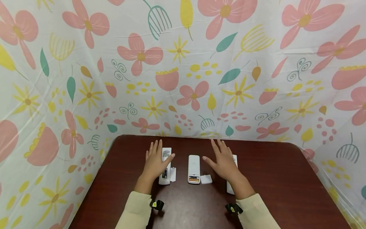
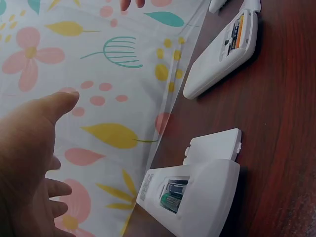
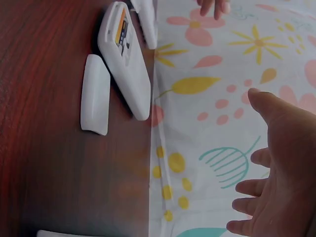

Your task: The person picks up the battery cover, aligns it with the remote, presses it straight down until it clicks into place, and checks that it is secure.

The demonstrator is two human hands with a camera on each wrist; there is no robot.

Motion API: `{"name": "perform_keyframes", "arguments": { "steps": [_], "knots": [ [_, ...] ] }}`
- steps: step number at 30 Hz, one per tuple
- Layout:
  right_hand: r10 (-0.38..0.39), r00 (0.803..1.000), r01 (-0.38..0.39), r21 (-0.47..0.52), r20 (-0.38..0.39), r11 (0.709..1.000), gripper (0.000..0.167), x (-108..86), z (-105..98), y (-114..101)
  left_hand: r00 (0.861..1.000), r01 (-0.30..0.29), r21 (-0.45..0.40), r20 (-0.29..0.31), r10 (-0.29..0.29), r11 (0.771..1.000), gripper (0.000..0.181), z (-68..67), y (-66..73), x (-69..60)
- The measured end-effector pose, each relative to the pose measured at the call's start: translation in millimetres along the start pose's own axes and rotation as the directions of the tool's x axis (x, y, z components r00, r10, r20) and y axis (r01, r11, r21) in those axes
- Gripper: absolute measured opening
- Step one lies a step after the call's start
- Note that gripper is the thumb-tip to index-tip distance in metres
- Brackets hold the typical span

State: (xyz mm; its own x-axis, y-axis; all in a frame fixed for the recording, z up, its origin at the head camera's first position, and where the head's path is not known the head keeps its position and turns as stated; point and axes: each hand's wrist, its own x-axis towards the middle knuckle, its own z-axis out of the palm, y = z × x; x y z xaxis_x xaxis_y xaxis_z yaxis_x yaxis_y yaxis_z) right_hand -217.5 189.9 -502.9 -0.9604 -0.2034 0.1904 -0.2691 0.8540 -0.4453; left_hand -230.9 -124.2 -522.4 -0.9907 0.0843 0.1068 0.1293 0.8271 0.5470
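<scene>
My left hand (image 1: 154, 163) hovers over the left white remote control (image 1: 165, 181), fingers spread and holding nothing. That remote lies back up, its compartment uncovered, with dark and green batteries (image 2: 172, 197) inside; its cover (image 2: 215, 146) lies beside it. Between the hands is a second white remote control (image 1: 194, 163), also back up, showing orange-and-black batteries (image 1: 194, 179). Its loose cover (image 1: 206, 179) rests at its lower right. My right hand (image 1: 226, 163), fingers extended and empty, is above a third white remote control (image 1: 230, 188), mostly hidden by the hand and wrist.
The remotes lie on a dark reddish-brown table (image 1: 183, 206). A floral-patterned cloth (image 1: 177, 105) hangs behind its back edge and along both sides. Each wrist wears a black strap (image 1: 156, 204) below a light sleeve (image 1: 134, 210).
</scene>
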Motion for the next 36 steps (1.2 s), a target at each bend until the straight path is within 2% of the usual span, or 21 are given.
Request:
{"name": "perform_keyframes", "arguments": {
  "steps": [6, 14, 19, 25, 36],
  "knots": [
    [-0.024, 1.0, 0.024, 0.004, -0.015, 1.0, 0.087, -2.4, 5, -4, 1.0, 0.016, -0.041, 0.008, -0.016, 0.999, 0.102, -0.3, -0.3, -4.3],
    [-0.028, 0.999, 0.028, 0.002, 0.022, 1.0, 0.085, -4.0, 10, -9, 1.0, 0.016, -0.07, -0.01, -0.017, 0.997, 0.093, 4.1, -6.0, -7.3],
    [-0.043, 0.999, 0.043, 0.0, 0.032, 0.999, 0.083, -4.8, 13, -11, 0.999, 0.034, -0.09, 0.004, -0.034, 0.995, 0.092, 5.3, -8.9, -9.4],
    [-0.064, 0.997, 0.062, 0.034, 0.045, 0.997, 0.08, -6.5, 15, -17, 0.998, 0.054, -0.107, -0.007, -0.055, 0.993, 0.09, 6.5, -11.8, -11.4],
    [-0.102, 0.992, 0.099, 0.045, 0.073, 0.994, 0.072, -11.4, 20, -28, 0.994, 0.109, -0.134, 0.043, -0.104, 0.985, 0.091, 11.1, -16.7, -18.0]
  ]
}}
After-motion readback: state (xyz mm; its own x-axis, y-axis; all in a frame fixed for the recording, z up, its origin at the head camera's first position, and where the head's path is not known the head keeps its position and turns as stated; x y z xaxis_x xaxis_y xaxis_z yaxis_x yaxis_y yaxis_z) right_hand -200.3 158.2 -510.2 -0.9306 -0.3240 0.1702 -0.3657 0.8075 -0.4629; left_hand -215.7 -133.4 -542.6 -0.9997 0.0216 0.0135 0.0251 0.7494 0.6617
